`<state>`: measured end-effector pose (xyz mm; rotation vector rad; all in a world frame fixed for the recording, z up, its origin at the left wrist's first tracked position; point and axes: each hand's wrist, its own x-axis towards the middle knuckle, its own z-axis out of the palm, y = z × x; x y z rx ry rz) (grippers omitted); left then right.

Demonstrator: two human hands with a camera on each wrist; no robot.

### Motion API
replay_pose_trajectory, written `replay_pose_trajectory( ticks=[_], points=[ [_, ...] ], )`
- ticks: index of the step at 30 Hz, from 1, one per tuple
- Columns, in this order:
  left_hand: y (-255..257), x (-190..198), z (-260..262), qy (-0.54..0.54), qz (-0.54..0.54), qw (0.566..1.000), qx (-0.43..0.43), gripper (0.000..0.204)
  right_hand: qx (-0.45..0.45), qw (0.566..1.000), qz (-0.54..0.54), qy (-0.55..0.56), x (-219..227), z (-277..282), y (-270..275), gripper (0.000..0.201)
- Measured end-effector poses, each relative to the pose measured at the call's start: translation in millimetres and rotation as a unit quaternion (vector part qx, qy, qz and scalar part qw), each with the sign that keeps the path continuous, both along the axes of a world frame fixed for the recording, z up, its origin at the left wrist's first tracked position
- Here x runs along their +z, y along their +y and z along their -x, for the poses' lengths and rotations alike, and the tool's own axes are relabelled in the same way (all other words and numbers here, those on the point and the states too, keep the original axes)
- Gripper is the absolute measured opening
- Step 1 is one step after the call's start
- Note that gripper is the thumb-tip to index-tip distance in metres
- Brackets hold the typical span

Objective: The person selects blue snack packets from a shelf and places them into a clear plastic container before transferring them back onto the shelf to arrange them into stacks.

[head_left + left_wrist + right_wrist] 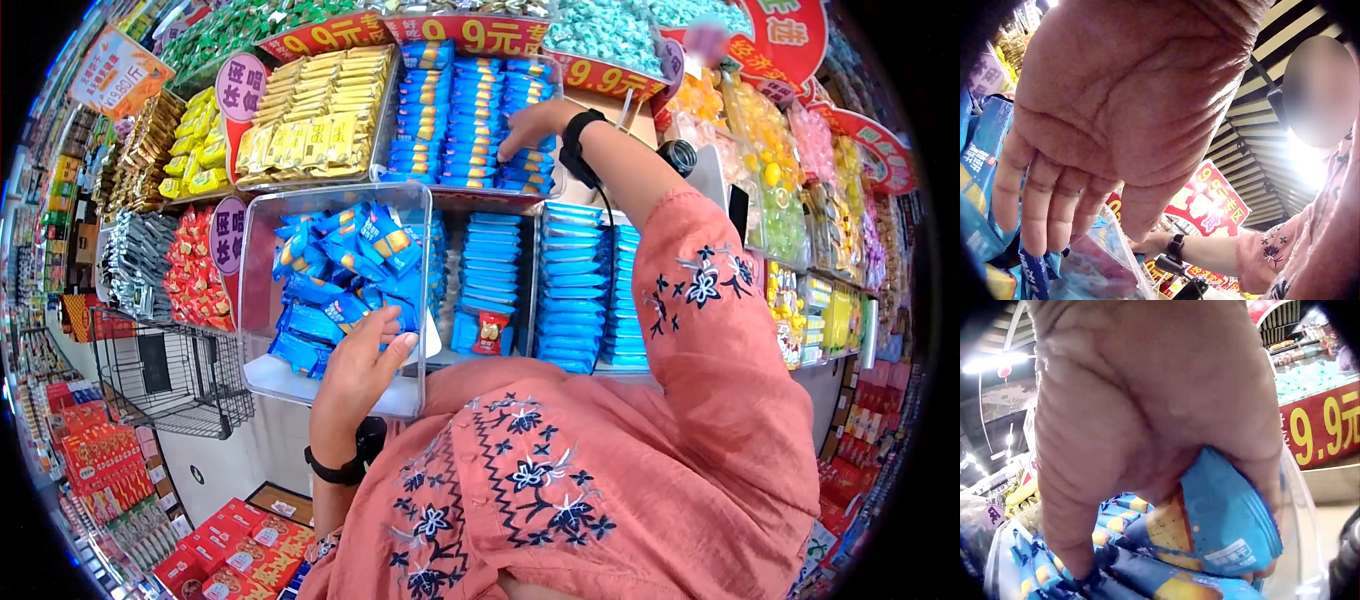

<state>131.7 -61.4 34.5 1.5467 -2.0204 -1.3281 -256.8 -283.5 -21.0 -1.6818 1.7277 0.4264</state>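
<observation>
My left hand (360, 365) reaches over the front of a clear plastic bin (260, 262) with a jumbled heap of blue biscuit packets (345, 255). Its fingers are straight in the left wrist view, with the tips against the packets there. Farther back, my right hand (535, 125) is in another clear bin, over tidy rows of blue biscuit packets (475, 125). In the right wrist view it grips one blue biscuit packet (1229, 515) between thumb and fingers, just above the row. Part of that packet is hidden by the hand.
Blue packets (572, 285) are stacked on the lower shelf, with one red-labelled packet (490, 332) near its front. Yellow packets (315, 140) fill a bin at back left. A black wire basket (170, 370) sits at lower left. A round black device (678, 156) stands right of my right forearm.
</observation>
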Motion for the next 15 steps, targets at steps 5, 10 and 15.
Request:
replay_pose_trajectory(
  ticks=[5, 10, 15],
  points=[
    [-0.4, -3.3, -1.4, 0.005, 0.013, 1.000, -0.002, 0.044, -0.048, 0.993, -0.093, -0.046, 0.2, 3.1, -11.5, 0.108],
    [-2.5, -2.9, -0.6, 0.004, -0.004, 1.000, 0.002, 0.042, -0.117, 0.981, -0.103, -0.112, 10.6, 0.8, 4.2, 0.113],
    [-2.6, -3.4, 0.5, 0.005, -0.002, 1.000, 0.003, 0.043, -0.128, 0.975, -0.101, -0.151, 0.0, 6.4, 4.3, 0.103]
  ],
)
